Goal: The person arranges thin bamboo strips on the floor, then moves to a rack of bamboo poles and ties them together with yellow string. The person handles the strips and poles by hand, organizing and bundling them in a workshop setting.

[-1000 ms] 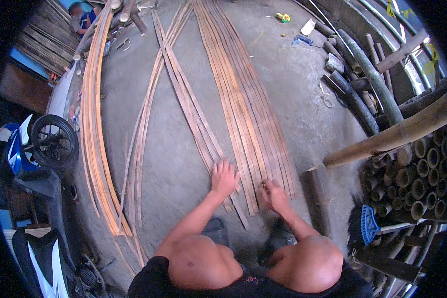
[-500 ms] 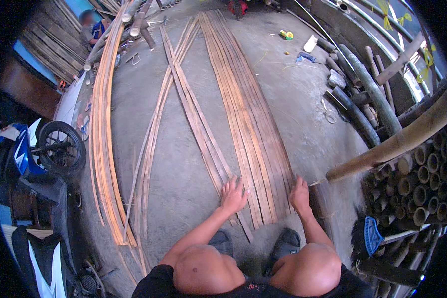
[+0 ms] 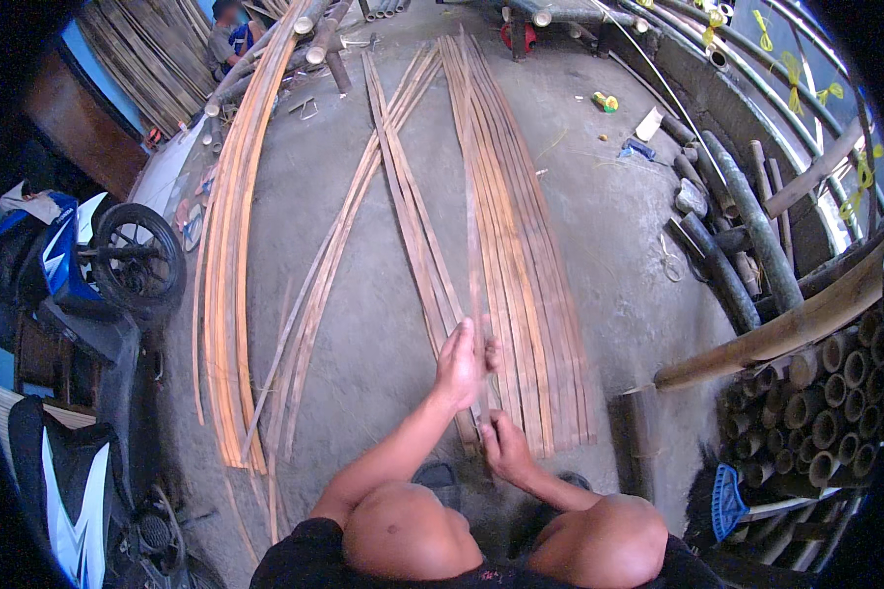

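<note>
A long, narrow bamboo strip (image 3: 472, 226) is lifted between my knees, its far part stretching away over the floor. My left hand (image 3: 459, 371) grips it partway along, with the strip between thumb and fingers. Closer to me, my right hand (image 3: 508, 449) is closed on its near end. Just right of the held strip lies a wide row of bamboo strips (image 3: 530, 285), side by side on the floor. Left of my left hand is a narrow group of strips (image 3: 413, 226), crossed near its far end by another bundle (image 3: 319, 265).
Orange-edged strips (image 3: 228, 275) lie further left, beside a parked motorcycle (image 3: 133, 257). Bamboo poles (image 3: 756, 231) and stacked cut tubes (image 3: 823, 388) line the right, with a blue broom (image 3: 727, 503) below. A person (image 3: 232, 39) sits at the far left.
Both hands have left the sides of the row. My right hand has crossed leftward to my left hand, and one strip is now raised in both. The view has shifted slightly.
</note>
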### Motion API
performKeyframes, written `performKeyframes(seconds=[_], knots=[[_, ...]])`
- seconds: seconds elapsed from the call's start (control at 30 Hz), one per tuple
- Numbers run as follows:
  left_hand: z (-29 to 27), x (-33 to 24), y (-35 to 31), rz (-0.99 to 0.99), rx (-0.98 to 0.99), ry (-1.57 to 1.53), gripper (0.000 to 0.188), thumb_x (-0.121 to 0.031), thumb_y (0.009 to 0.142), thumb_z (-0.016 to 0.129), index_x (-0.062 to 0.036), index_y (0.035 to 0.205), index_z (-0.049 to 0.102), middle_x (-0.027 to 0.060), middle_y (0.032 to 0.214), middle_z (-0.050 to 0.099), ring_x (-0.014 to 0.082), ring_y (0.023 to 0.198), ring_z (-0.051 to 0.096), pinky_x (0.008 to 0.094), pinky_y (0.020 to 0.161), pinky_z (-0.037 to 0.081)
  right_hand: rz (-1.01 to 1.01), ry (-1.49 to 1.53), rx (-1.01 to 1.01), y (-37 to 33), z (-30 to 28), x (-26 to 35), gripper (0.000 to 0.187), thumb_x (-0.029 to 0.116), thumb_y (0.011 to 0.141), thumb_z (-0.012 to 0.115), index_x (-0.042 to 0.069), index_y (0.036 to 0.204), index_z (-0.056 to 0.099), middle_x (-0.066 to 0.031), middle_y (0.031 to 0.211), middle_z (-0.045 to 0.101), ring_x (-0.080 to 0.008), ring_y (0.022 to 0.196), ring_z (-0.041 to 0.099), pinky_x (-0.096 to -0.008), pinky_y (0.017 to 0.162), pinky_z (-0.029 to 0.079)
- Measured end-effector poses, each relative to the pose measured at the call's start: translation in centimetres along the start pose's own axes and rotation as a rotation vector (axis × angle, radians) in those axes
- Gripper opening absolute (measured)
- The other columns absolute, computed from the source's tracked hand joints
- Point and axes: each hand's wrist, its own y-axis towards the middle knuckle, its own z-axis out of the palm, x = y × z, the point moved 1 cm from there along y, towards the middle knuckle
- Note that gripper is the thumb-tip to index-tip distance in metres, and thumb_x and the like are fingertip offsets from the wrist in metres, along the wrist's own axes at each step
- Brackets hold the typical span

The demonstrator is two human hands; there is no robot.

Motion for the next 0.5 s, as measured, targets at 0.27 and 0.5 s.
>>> performKeyframes(seconds=[0.27,0.5], knots=[[-5.0,-7.3,-1.9,0.302,-0.169,0.222,0.030,-0.032,0.107,0.053,-0.0081,0.124,0.058,0.0002,0.080,0.057,0.0038,0.051,0.042,0.0188,0.043,0.032,0.164,0.119,0.167,-0.4,0.8,-2.3,0.034,0.029,0.104,0.058,0.008,0.129,0.056,-0.0229,0.105,0.068,-0.0324,0.089,0.067,-0.0416,0.079,0.053],[-12.3,-11.9,0.3,0.230,-0.339,0.393,0.032,-0.034,0.107,0.052,-0.0079,0.121,0.064,-0.0015,0.079,0.057,0.0039,0.052,0.044,0.0186,0.041,0.032,0.142,-0.124,-0.043,0.5,-3.5,-5.7,0.032,0.019,0.101,0.061,0.003,0.128,0.055,-0.0130,0.081,0.063,-0.0210,0.069,0.061,-0.0361,0.065,0.051]])
